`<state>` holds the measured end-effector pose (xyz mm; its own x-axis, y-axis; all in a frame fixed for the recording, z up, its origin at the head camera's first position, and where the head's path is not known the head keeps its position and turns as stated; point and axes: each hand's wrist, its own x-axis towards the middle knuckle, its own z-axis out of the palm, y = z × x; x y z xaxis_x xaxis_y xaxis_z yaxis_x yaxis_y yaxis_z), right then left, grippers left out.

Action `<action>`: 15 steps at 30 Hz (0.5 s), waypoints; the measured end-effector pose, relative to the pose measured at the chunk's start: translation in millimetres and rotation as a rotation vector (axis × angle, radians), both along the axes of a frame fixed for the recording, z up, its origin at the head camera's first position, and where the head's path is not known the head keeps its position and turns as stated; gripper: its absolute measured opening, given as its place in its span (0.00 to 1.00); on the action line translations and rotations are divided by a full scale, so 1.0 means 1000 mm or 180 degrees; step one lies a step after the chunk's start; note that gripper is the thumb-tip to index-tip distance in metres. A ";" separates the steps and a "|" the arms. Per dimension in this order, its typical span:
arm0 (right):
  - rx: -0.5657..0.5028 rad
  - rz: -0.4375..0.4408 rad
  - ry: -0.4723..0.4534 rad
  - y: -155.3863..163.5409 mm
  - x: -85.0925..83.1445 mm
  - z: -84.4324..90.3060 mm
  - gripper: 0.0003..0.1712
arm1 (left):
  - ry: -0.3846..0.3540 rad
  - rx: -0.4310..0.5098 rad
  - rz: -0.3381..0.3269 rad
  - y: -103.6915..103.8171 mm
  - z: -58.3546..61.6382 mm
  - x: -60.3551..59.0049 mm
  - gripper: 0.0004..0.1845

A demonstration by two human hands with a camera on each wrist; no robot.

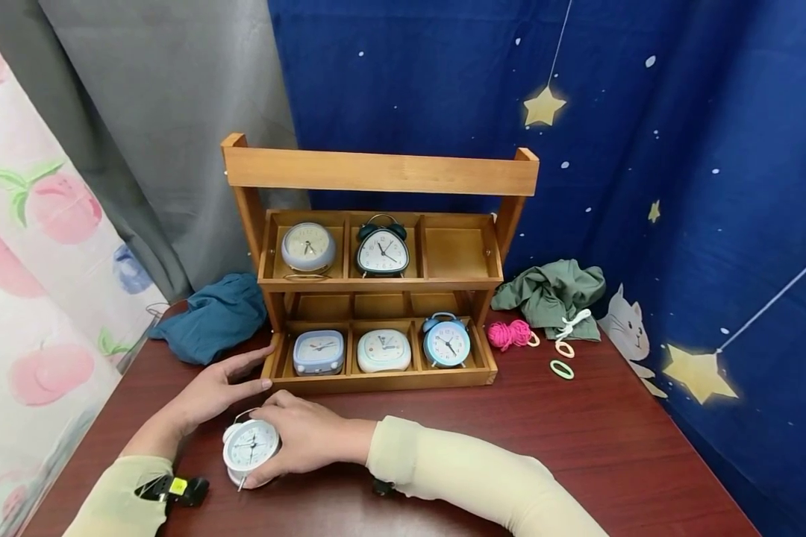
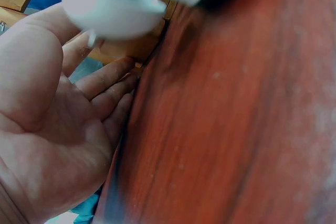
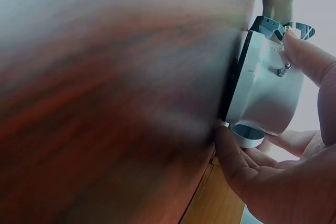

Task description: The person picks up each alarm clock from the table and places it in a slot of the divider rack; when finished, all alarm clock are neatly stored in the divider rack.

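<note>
My right hand (image 1: 312, 432) grips a round white twin-bell alarm clock (image 1: 250, 445), thumb near one foot and fingers at the bell end. Its dial faces up, and in the right wrist view the clock body (image 3: 270, 87) lies close over the tabletop. Just beyond the clock, my left hand (image 1: 208, 391) has its fingers extended, the fingertips right at the lower left corner of a wooden two-tier shelf (image 1: 383, 383). The left wrist view shows that palm (image 2: 58, 124) with nothing in it and part of the white clock (image 2: 110, 11) above.
A lilac clock (image 1: 309, 247) and a dark green clock (image 1: 383, 252) occupy the upper tier. Below are a blue clock (image 1: 319, 353), a mint-white clock (image 1: 384, 351) and a light-blue twin-bell clock (image 1: 447, 342). Cloths (image 1: 218, 317), pink yarn (image 1: 508, 335) and rings (image 1: 562, 369) lie beside the shelf.
</note>
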<state>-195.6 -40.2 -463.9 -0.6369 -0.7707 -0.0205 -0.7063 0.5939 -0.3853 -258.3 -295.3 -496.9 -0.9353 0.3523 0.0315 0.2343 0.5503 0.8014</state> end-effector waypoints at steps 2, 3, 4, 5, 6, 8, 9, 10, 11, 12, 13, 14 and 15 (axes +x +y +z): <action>-0.0026 0.0005 -0.0034 0.006 0.000 0.001 0.49 | -0.0015 -0.0009 0.0002 0.000 0.001 0.000 0.40; -0.0046 0.0013 -0.0041 0.009 0.000 0.001 0.48 | -0.0023 -0.0017 0.0005 0.000 0.001 0.001 0.40; -0.0064 0.0020 -0.0041 0.013 0.000 0.001 0.47 | -0.0037 -0.0023 0.0024 -0.001 0.001 0.001 0.40; -0.0090 0.0020 -0.0042 0.018 0.000 0.001 0.47 | -0.0043 -0.0032 0.0020 -0.001 0.001 0.001 0.40; -0.0118 0.0031 -0.0046 0.023 0.000 0.000 0.47 | -0.0046 -0.0046 0.0021 -0.001 0.002 0.001 0.40; -0.0174 0.0056 -0.0044 0.034 0.000 0.000 0.45 | -0.0064 -0.0057 0.0017 -0.002 0.002 0.000 0.40; -0.0212 0.0068 -0.0038 0.041 -0.001 -0.001 0.45 | -0.0063 -0.0072 0.0021 -0.002 0.001 0.000 0.40; -0.0248 0.0073 -0.0031 0.048 -0.001 -0.001 0.45 | -0.0067 -0.0081 0.0027 -0.002 0.001 -0.001 0.41; -0.0287 0.0066 -0.0019 0.054 -0.002 -0.001 0.44 | -0.0077 -0.0080 0.0031 -0.002 0.001 -0.001 0.41; -0.0329 0.0060 0.0001 0.062 -0.003 -0.002 0.44 | -0.0082 -0.0086 0.0039 -0.002 0.001 -0.001 0.41; -0.0371 0.0046 0.0031 0.070 -0.003 -0.001 0.44 | -0.0090 -0.0092 0.0043 -0.002 0.001 -0.001 0.41; -0.0415 0.0026 0.0073 0.078 -0.003 -0.001 0.44 | -0.0093 -0.0099 0.0044 -0.001 0.001 -0.001 0.42; -0.0465 0.0000 0.0119 0.086 -0.004 0.000 0.44 | -0.0088 -0.0112 0.0044 -0.001 0.001 -0.002 0.42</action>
